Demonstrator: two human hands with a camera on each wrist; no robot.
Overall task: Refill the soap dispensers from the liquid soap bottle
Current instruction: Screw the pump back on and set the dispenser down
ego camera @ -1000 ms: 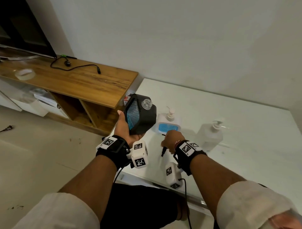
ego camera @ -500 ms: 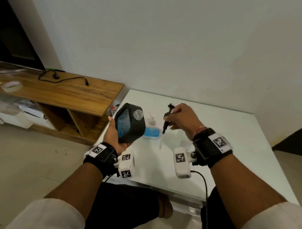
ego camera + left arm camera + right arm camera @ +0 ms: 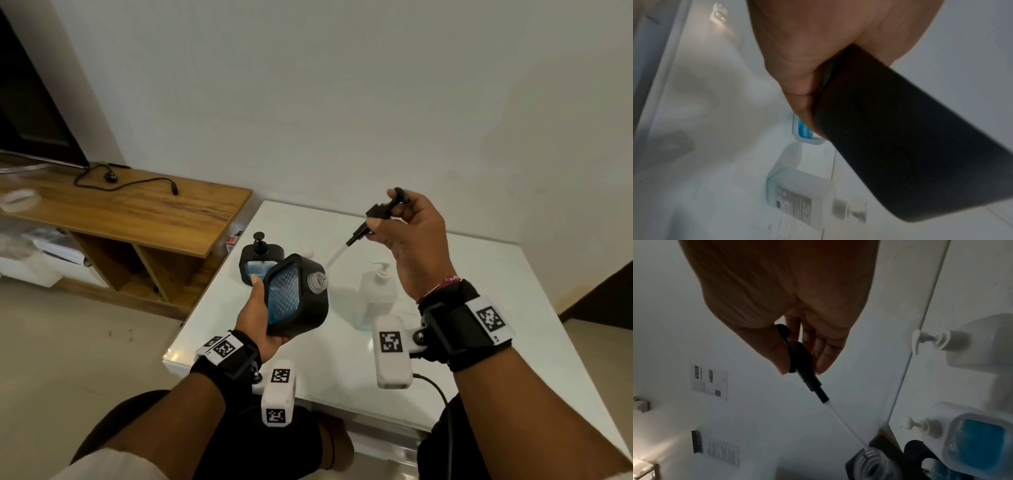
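The left hand (image 3: 255, 322), nearest of all, has its grip wrapped around the black dispenser (image 3: 297, 298), held tilted above the near edge of the white worktop (image 3: 342, 383) with its clear threaded neck (image 3: 318, 282) open and pointing up and to the right. Just beyond and to the right of that dispenser, the right hand (image 3: 412, 240) pinches the black pump head (image 3: 378, 215) in a narrow grip, its white dip tube (image 3: 337, 257) slanting down toward the open neck but hanging clear of it. To do this step well, I judge the pump should be carried well away and laid on the worktop so that soap on the tube does not drip, and the dispenser kept from tilting further. Right of the dispenser, the clear soap bottle (image 3: 376, 298) stands on the worktop under the right wrist, untouched. Behind the dispenser stands a second black dispenser (image 3: 260, 262), pump fitted.
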